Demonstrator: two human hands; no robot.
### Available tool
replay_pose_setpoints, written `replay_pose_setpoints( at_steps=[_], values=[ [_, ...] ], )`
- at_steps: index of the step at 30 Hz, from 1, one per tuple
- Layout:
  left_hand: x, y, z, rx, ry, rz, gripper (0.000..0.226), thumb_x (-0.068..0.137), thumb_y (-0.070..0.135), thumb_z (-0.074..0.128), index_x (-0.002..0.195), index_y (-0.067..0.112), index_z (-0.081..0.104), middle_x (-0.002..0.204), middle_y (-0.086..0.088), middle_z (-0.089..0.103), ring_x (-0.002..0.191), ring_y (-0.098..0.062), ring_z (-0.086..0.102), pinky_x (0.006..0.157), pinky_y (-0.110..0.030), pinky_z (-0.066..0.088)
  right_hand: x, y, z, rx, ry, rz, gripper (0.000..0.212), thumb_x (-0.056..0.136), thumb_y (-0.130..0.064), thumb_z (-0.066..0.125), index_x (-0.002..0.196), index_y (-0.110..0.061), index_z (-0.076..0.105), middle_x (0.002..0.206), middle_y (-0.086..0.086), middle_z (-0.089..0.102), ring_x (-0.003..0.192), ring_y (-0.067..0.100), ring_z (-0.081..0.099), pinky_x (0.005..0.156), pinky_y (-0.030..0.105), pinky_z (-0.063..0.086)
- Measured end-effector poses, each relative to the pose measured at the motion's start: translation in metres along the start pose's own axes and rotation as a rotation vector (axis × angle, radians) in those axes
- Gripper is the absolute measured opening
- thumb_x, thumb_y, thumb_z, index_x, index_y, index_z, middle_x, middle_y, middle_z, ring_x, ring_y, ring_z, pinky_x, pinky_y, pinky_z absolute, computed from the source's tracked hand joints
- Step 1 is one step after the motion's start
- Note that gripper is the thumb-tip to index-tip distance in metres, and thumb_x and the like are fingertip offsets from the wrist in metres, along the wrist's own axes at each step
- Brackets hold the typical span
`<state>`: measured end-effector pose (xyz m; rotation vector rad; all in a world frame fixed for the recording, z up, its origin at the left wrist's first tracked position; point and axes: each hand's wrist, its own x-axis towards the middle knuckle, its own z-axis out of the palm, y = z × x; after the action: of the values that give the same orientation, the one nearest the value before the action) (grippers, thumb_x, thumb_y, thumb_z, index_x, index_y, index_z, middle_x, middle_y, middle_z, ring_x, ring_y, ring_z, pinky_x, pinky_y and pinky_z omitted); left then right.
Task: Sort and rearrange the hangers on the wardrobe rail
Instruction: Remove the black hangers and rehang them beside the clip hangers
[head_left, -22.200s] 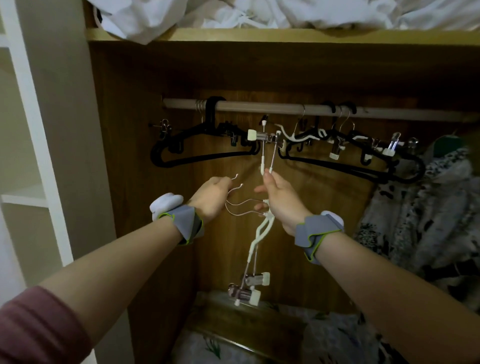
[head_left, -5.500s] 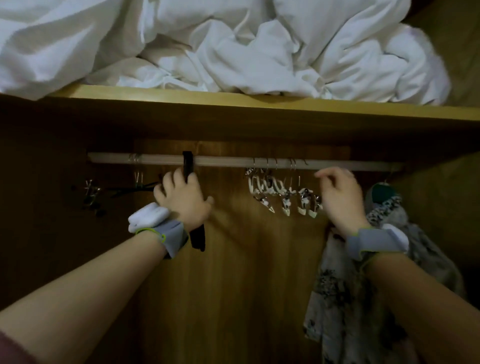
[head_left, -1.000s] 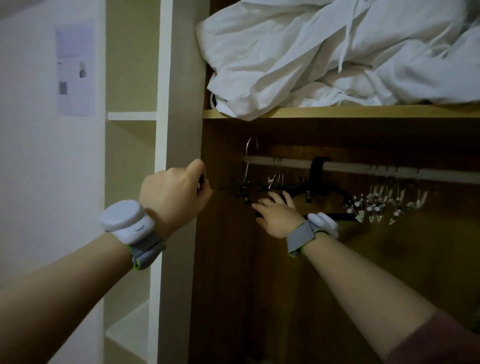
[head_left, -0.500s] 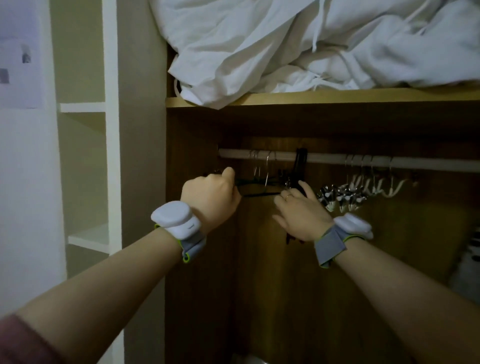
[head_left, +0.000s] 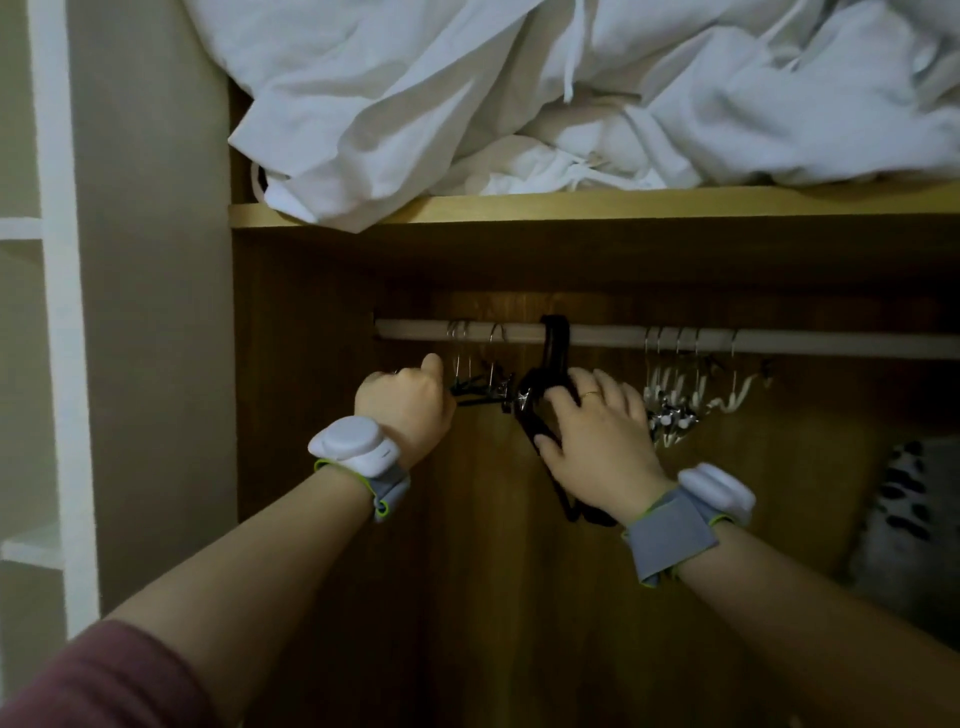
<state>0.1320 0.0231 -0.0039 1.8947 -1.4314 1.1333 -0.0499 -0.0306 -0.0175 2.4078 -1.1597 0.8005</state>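
No readable text, labels or numbers anywhere.

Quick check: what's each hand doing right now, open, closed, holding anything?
Left hand: closed on the thin dark hangers.
Right hand: gripping the thick black hanger.
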Motion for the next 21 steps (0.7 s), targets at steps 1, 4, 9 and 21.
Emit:
replay_pose_setpoints(
  at_steps=[1,4,9,21],
  values=[
    [0.002,0.0,0.005,0.006,0.035,0.02,0.019,0.092,0.024,0.044,0.091,0.008,0.053,0.07,-0.009,0.066,0.065,-0.031,0.064,0.066,-0.033,0.039,0.0,0.001,-0.002,0.036,-0.012,0.081,0.051,0.093,-0.041,0.041,0.137,-0.019,0.031,0.154,0.009,0.019,0.142,0.033,0.017,0.115,0.046,0.015],
    [0.005,0.004,0.015,0.064,0.161,0.044,0.017,0.071,0.024,0.054,0.063,0.009,0.052,0.039,-0.005,0.053,0.041,-0.025,0.053,0.057,-0.031,0.045,0.001,0.001,-0.004,0.115,-0.074,0.23,0.056,0.091,-0.042,0.045,0.136,-0.016,0.026,0.146,0.013,0.029,0.131,0.038,0.034,0.103,0.044,0.034],
    [0.001,-0.01,0.025,0.052,0.182,0.092,0.019,0.069,0.022,0.062,0.064,0.007,0.053,0.038,-0.008,0.051,0.041,-0.026,0.052,0.058,-0.031,0.045,-0.001,-0.004,0.006,0.086,-0.134,0.253,0.063,0.087,-0.041,0.054,0.136,-0.013,0.025,0.141,0.014,0.035,0.132,0.035,0.03,0.1,0.044,0.036],
    [-0.002,-0.008,0.03,0.222,0.282,0.133,0.019,0.074,0.024,0.04,0.066,0.011,0.052,0.035,-0.004,0.047,0.037,-0.024,0.049,0.062,-0.034,0.02,-0.012,-0.025,0.02,0.165,-0.045,0.148,0.07,0.086,-0.012,0.055,0.145,-0.018,0.016,0.158,0.007,-0.001,0.144,0.034,0.007,0.104,0.043,0.042]
  ],
)
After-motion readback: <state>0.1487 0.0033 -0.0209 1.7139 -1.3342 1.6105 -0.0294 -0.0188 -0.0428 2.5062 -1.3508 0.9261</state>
